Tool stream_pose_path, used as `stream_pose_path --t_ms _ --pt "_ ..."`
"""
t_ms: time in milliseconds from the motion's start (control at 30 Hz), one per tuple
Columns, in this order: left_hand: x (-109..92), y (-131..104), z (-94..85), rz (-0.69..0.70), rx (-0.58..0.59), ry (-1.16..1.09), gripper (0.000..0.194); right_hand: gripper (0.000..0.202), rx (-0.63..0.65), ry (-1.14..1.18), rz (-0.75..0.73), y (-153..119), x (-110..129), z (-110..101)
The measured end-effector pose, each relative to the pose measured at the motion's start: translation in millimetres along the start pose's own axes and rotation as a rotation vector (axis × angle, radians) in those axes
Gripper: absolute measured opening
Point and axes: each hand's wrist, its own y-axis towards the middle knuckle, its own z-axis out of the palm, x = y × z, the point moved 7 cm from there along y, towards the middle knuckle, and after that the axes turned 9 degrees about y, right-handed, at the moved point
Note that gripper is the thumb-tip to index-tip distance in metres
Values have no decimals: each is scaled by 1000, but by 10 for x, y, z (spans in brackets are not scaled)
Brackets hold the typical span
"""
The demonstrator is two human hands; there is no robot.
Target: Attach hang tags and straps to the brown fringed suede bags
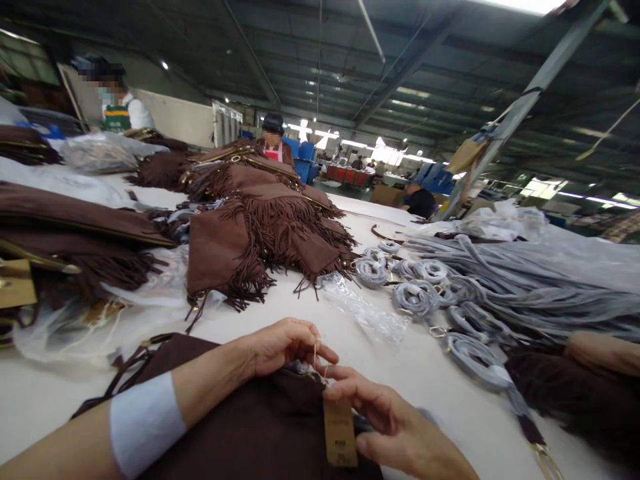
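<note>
A dark brown bag [240,420] lies on the white table at the near edge, below both hands. My left hand [287,345] is over the bag's top edge, its fingers pinched on a thin pale string [316,352]. Close on its right, my right hand [380,417] has thumb and forefinger closed at the string's lower end, by the top of a tan paper tag [341,432]. The tag hangs over the bag's right side, partly behind my right fingers.
Fringed brown bags [220,247] are piled ahead, and more [65,227] lie at left. Coiled grey straps [415,297] and clear plastic [370,310] lie at right. Another person's hand [603,350] is at the right edge on dark fringe. People work farther back.
</note>
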Motion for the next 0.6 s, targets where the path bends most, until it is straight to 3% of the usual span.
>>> stream_pose_path --t_ms 67,167,433,600 --pt "20 4 -20 -24 -9 -26 13 41 -10 53 54 -12 -24 14" --pt "38 5 -35 -48 -15 -47 15 35 -44 20 23 28 5 45" --pt "79 50 -123 -65 -44 -57 15 23 -144 -420 -161 107 26 -65" --pt "52 43 -120 -31 -41 -54 17 22 -197 -465 -204 130 13 -95"
